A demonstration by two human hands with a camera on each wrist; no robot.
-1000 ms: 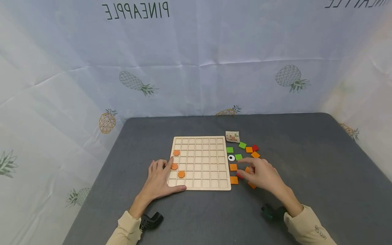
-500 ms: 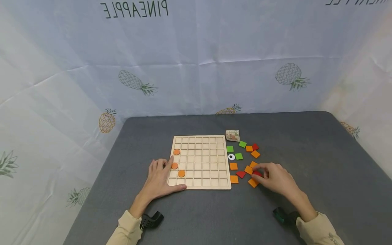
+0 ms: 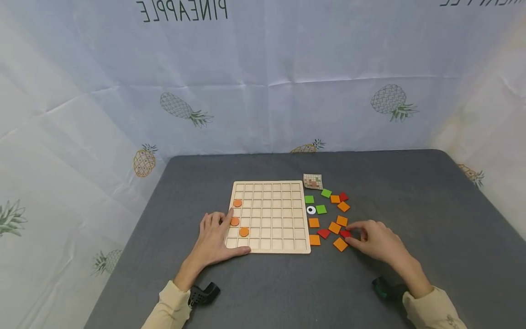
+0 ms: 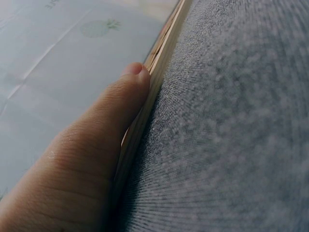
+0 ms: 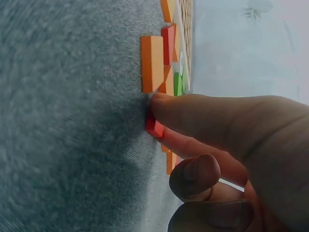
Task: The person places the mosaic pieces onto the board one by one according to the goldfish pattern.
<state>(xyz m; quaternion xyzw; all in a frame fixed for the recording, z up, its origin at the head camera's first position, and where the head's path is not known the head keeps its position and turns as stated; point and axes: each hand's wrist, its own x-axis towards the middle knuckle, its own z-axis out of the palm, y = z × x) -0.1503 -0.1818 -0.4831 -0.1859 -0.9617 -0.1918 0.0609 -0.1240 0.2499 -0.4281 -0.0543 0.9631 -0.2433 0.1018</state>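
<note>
here, red piece (image 3: 345,233): it lies on the gray table (image 3: 263,292), right of the board, at the fingertips of the right hand (image 3: 377,240); its outline is partly hidden.
right hand: thumb and index finger seem to pinch that piece from opposite sides, the other fingers curled in behind.
handling: probably light, stiff and hard, like painted wood; its smooth face may be slightly slippery, but it hardly looks fragile.
where to take hold: best by the side edges, fingertips kept low; the orange piece (image 3: 340,244) just beside it leaves the thumb little spare room.
left hand (image 3: 214,237): thumb spread wide from the fingers, laid along the board's near edge, with the index fingertip at its left edge.
board (image 3: 267,211): gridded pale wood by its look, flat and rigid, likely light enough to slide, so its rim is the place to steady it; three orange discs (image 3: 244,232) sit toward its left side.
lettering (image 3: 182,11): "pineapple", mirror-reversed, on the cloth (image 3: 263,55); a second print at top right is cut off.
card (image 3: 313,181): a small gridded picture, no words readable.
</note>
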